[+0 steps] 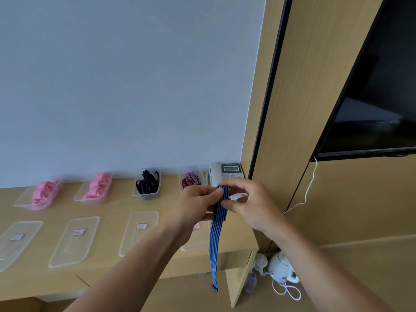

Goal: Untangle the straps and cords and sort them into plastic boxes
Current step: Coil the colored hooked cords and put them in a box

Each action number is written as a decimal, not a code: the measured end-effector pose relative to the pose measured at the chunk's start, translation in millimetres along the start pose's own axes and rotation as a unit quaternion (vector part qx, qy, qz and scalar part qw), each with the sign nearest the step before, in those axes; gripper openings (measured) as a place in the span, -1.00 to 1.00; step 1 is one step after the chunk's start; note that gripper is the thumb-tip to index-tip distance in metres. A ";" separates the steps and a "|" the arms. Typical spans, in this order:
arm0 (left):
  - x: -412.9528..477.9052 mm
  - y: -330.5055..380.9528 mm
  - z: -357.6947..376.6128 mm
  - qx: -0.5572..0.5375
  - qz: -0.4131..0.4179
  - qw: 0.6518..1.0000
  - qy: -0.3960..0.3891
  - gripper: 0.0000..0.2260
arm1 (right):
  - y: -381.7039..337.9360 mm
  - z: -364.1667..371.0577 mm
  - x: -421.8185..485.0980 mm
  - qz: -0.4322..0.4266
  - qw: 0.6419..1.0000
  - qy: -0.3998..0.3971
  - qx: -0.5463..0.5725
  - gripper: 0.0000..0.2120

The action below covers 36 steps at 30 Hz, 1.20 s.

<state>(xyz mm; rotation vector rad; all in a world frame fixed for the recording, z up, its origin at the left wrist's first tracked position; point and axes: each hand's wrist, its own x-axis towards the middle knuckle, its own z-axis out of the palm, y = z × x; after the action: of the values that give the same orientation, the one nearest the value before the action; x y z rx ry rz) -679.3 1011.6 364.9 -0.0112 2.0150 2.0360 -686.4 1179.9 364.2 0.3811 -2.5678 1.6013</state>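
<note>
The left hand [195, 206] and right hand [249, 202] pinch the folded top of a blue striped strap [215, 246], held above the right end of the tabletop [108, 208], its tail hanging free toward 6 o'clock. Flat, ribbed and limp, it looks light and stretchy, best taken near the fold to keep control. At 10 o'clock, boxes [147, 195] hold pink, black and red straps.

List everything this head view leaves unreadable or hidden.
Lid labels: print too small and blurred to read in the head view.
Fourth lid: mostly behind the left hand and blue strap.
Leftmost lid: cut by the left frame edge.
Telephone: lower part behind the right hand.
White-and-red item by the right hand's fingers: blurred, unidentifiable.
</note>
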 end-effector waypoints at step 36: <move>22.6 0.8 -1.4 -0.135 -0.069 0.987 -0.050 -0.73 | 27.1 22.6 -12.6 -0.365 0.903 0.196 -0.110 -0.78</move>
<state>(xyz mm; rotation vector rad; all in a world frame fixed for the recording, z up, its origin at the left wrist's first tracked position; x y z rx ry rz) -701.5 1014.6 361.1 -0.0979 1.6198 2.1589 -680.0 1173.0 327.9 0.7857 -1.9203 0.9784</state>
